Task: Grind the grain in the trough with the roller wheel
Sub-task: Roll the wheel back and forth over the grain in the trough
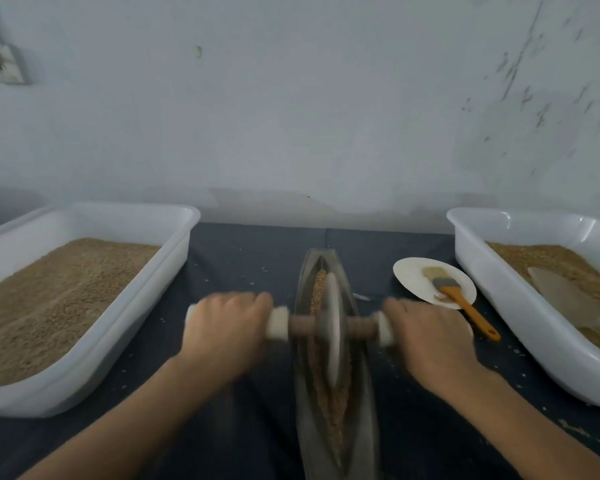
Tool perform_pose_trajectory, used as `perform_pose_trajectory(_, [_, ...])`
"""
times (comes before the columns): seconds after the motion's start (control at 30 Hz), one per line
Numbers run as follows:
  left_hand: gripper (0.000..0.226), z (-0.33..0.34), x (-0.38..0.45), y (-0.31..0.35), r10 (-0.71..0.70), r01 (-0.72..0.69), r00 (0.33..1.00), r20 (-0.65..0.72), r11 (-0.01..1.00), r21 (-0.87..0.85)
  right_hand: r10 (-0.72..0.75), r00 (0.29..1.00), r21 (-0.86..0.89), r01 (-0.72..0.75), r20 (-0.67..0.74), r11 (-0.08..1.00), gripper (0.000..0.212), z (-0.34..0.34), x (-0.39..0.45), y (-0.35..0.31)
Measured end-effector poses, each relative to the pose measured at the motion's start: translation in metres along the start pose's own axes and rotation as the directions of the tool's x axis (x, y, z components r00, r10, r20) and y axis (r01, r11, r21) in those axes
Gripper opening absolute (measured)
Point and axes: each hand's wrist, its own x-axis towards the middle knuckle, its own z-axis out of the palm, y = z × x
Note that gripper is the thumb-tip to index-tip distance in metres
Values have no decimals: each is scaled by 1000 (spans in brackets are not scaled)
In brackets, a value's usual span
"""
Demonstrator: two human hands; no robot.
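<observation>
A long, boat-shaped metal trough (pixel 364 410) lies lengthwise on the dark cloth, running away from me. Brown grain (pixel 331 407) fills its groove, coarser at the far end. The grey roller wheel (pixel 333 323) stands upright in the groove, about mid-length, on a wooden axle with white end grips. My left hand (pixel 226 329) grips the left handle and my right hand (pixel 430 332) grips the right handle. Both hands and the wheel are motion-blurred.
A white tub (pixel 174 258) of grain sits at the left. Another white tub (pixel 492 285) at the right holds grain and a pale scoop (pixel 565 296). A small white plate (pixel 413 275) with an orange-handled brush (pixel 465 303) lies between trough and right tub. A wall stands close behind.
</observation>
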Motion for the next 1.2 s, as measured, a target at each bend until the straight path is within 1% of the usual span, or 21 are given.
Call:
perform_pose_trajectory(0.07, [31,19,32,-4,-100,99,995,17,995,28,45,997,-36,-47,-58,998,38,15,31,4])
perform_pose_trajectory(0.13, [24,33,54,-10,-167,167,984,56,986,2,70,996,-48,-72,-50,996,32,20,54,6])
perform_pose_trajectory(0.2, [24,38,59,-13,-167,170,982,85,985,-21,66,997,-48,-67,-30,997,30,18,60,6])
perform_pose_trajectory(0.27, [24,29,45,-10,-157,164,981,114,985,-55,48,999,-31,-48,1,998,31,8,44,4])
perform_pose_trajectory(0.33, [25,15,16,-7,-125,144,975,183,985,-98,-12,999,-5,12,45,1000,34,-2,15,2])
perform_pose_trajectory(0.37, [25,6,0,-6,-91,113,976,199,988,-102,-46,997,5,46,61,999,39,-7,-2,0])
perform_pose_trajectory(0.4, [26,-5,-15,-4,-42,61,984,174,993,-105,-73,996,33,72,44,997,46,-14,-18,-1])
perform_pose_trajectory(0.47, [28,-24,-38,-2,64,-59,997,38,990,-131,-109,992,117,115,-57,987,58,-22,-40,1])
perform_pose_trajectory(0.5, [29,-29,-43,-2,104,-102,995,2,985,-139,-126,991,129,131,-45,983,60,-24,-45,2])
perform_pose_trajectory(0.57, [32,-31,-38,-2,126,-123,991,38,989,-81,-131,989,149,119,73,982,58,-22,-42,5])
perform_pose_trajectory(0.6, [34,-28,-29,-1,119,-117,990,73,992,-37,-113,985,147,93,134,985,52,-18,-35,7])
perform_pose_trajectory(0.67, [37,-13,-3,0,50,-55,994,102,997,50,-38,982,95,21,183,995,38,-3,-15,8])
perform_pose_trajectory(0.73, [38,1,27,0,-19,13,998,64,995,96,53,994,90,-62,99,994,32,16,12,9])
perform_pose_trajectory(0.8, [31,16,53,-4,-84,80,995,51,994,76,112,993,54,-113,32,992,31,27,42,12])
perform_pose_trajectory(0.83, [27,22,62,-6,-116,114,992,48,992,49,115,993,33,-115,2,993,30,29,54,13])
perform_pose_trajectory(0.93, [21,32,66,-10,-151,152,987,54,988,1,93,995,-3,-93,-21,996,30,25,63,13])
perform_pose_trajectory(1.03, [22,16,28,-7,-111,118,989,103,991,-64,29,1000,8,-29,6,1000,35,9,28,8])
perform_pose_trajectory(1.07, [26,7,11,-4,-79,86,992,94,993,-79,-11,1000,5,11,12,1000,39,3,10,5])
perform_pose_trajectory(1.13, [38,-14,-24,0,7,-8,1000,-9,991,-131,-79,996,63,82,-40,995,51,-15,-27,2])
perform_pose_trajectory(1.2, [44,-31,-47,1,81,-101,989,-122,982,-161,-110,990,104,119,-90,987,58,-28,-50,3])
